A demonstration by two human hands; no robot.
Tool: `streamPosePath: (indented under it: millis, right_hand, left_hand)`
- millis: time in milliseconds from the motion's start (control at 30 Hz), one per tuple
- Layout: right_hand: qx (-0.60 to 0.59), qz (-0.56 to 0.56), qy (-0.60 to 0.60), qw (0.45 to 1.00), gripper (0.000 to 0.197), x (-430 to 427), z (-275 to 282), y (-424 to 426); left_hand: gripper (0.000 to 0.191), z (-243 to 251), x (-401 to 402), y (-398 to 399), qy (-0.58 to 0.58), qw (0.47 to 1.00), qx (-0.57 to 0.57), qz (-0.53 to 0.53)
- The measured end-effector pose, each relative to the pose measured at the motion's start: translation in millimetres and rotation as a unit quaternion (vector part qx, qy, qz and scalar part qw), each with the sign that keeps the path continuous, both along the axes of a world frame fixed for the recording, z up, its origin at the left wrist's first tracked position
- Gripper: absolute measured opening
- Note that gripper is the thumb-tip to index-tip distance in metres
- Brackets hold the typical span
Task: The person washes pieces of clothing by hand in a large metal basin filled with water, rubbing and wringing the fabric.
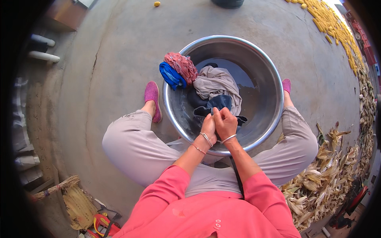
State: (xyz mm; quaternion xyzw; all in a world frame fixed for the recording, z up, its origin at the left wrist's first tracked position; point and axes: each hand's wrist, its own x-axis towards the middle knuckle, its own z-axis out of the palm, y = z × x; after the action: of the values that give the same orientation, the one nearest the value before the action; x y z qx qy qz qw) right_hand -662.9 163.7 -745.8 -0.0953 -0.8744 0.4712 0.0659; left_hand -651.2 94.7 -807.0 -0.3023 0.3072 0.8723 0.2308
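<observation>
A large round metal basin stands on the floor between my legs, with water in its bottom. My left hand and my right hand are close together over its near side, both gripping a dark blue garment. The garment's dark edges stick out on either side of my hands. Beyond them lies a bunched light grey cloth, partly in the water. Wrung-looking red patterned cloth and blue cloth rest on the basin's left rim. Some dark cloth is partly hidden beneath the grey one.
Yellow corn cobs spread along the far right. Dry corn husks are heaped at the near right. A dark bucket stands ahead. A straw broom and a red-and-yellow tool lie at the near left.
</observation>
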Motion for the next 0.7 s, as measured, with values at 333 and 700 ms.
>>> streamPosePath:
  millis: [333, 700]
  right_hand:
    - [-0.013, 0.069, 0.005, 0.998, 0.038, 32, 19, -26]
    - [-0.316, -0.146, -0.062, 0.935, 0.042, -45, -39, 75]
  left_hand:
    - [0.023, -41, 7, -33, 0.126, 0.987, -0.093, -0.038]
    - [0.034, 29, -5, -8, 0.013, 0.971, 0.065, -0.229]
